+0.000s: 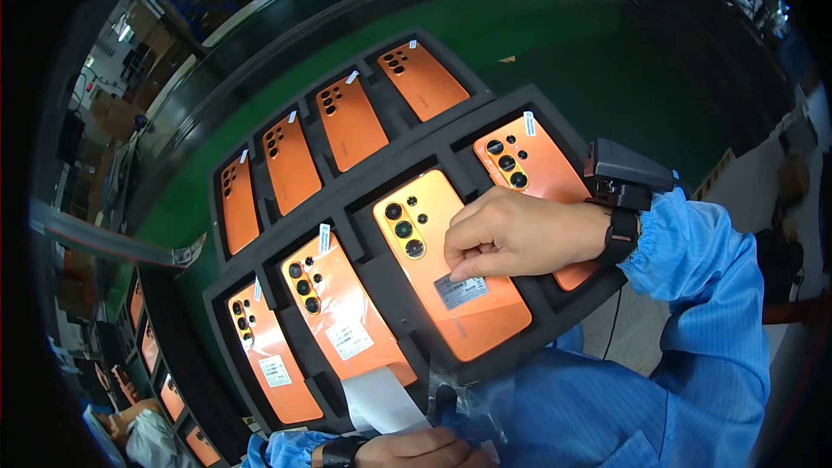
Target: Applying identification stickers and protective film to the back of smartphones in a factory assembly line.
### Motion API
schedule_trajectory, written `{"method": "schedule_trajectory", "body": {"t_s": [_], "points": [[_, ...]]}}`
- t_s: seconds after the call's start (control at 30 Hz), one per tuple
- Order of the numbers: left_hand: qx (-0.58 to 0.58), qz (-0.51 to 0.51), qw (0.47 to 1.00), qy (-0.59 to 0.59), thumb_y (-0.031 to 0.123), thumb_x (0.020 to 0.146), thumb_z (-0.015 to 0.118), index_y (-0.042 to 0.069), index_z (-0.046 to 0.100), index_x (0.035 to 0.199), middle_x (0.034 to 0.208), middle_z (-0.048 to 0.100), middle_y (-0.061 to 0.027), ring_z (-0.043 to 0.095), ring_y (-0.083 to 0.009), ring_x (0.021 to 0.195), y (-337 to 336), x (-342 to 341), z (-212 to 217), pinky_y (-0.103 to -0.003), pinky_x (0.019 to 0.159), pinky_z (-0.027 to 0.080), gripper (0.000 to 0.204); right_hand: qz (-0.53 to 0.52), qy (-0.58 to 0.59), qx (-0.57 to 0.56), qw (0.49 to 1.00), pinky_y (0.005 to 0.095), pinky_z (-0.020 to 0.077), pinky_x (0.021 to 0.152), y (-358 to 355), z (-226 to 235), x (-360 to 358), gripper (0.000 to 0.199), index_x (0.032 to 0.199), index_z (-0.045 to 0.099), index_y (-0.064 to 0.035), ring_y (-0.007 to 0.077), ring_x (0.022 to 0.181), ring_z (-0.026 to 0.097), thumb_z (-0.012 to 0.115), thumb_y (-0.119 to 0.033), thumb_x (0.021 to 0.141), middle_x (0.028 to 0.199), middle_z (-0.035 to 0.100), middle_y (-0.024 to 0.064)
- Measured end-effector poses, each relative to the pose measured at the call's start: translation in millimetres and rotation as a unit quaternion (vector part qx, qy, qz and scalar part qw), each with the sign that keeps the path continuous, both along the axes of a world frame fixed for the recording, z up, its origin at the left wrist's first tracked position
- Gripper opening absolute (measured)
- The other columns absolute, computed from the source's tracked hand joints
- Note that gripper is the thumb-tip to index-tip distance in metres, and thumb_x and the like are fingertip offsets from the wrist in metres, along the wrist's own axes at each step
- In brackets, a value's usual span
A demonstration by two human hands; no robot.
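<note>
My right hand (496,232) is over an orange phone (416,277) lying back-up in the near black foam tray (364,247). Its fingers pinch together at the upper edge of a silver-grey label (462,292) on the phone's lower back. At the bottom edge my left hand (425,449), partly cut off, is closed on a white sheet (381,403). Crumpled clear film (477,412) and a small dark rounded thing beside that hand are hard to make out. To the left, a second phone (342,312) and a third (270,351) carry white labels.
Behind stands another black tray (251,143) with several orange phones, on a green surface (555,35). A phone (537,156) lies partly under my right wrist. At left, more phones sit in a dark rack (156,364), near another person's hand (121,420).
</note>
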State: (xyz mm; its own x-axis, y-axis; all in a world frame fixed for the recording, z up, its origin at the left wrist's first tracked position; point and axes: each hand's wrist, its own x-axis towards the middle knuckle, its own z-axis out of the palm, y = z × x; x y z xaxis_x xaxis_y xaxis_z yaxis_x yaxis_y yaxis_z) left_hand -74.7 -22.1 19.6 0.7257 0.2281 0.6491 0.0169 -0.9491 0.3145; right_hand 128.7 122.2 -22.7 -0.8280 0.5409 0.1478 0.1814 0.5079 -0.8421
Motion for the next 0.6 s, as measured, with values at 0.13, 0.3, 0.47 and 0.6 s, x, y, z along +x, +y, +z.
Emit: {"method": "schedule_trajectory", "body": {"t_s": [0.13,0.3,0.47,0.6], "points": [[0.006,0.006,1.0,0.012,0.004,0.065,0.06,-0.003,0.061,0.076,0.071,0.059,-0.0105,0.056,-0.0176,0.057,1.5,-0.1,-1.0,-0.028,0.053,0.046,0.013,0.0,-0.008,-0.005,1.0,0.0311,0.0411,0.055,2.3,-0.4,0.2,0.014,0.07,0.057,0.0016,0.0189,0.055,0.054,0.061,-0.01,0.077,0.061,0.056,0.0093],[0.021,0.007,0.999,0.025,0.006,0.067,0.06,-0.002,0.062,0.078,0.073,0.059,-0.0102,0.057,-0.0176,0.059,1.0,-1.4,1.5,-0.029,0.056,0.047,0.014,0.007,-0.012,-0.007,1.0,0.0315,0.0413,0.055,3.0,4.5,-1.0,0.015,0.071,0.057,0.0023,0.02,0.056,0.054,0.061,-0.01,0.078,0.062,0.056,0.0097],[0.014,0.001,0.999,0.036,0.007,0.067,0.059,-0.002,0.062,0.08,0.076,0.06,-0.0103,0.057,-0.0176,0.061,1.3,-2.4,-0.3,-0.029,0.059,0.047,0.016,0.027,-0.06,-0.002,0.998,0.0286,0.0431,0.057,5.7,6.9,0.3,0.014,0.079,0.06,-0.0002,0.0178,0.062,0.056,0.062,-0.013,0.082,0.074,0.059,0.0066],[0.013,0.0,0.999,0.036,0.007,0.067,0.059,-0.002,0.062,0.08,0.075,0.059,-0.01,0.057,-0.0177,0.061,0.8,-2.2,-0.8,-0.029,0.059,0.047,0.016,0.026,-0.056,-0.008,0.998,0.0284,0.0431,0.057,4.1,6.0,-0.1,0.014,0.078,0.059,-0.0001,0.0177,0.062,0.056,0.062,-0.013,0.082,0.074,0.059,0.0066]]}}
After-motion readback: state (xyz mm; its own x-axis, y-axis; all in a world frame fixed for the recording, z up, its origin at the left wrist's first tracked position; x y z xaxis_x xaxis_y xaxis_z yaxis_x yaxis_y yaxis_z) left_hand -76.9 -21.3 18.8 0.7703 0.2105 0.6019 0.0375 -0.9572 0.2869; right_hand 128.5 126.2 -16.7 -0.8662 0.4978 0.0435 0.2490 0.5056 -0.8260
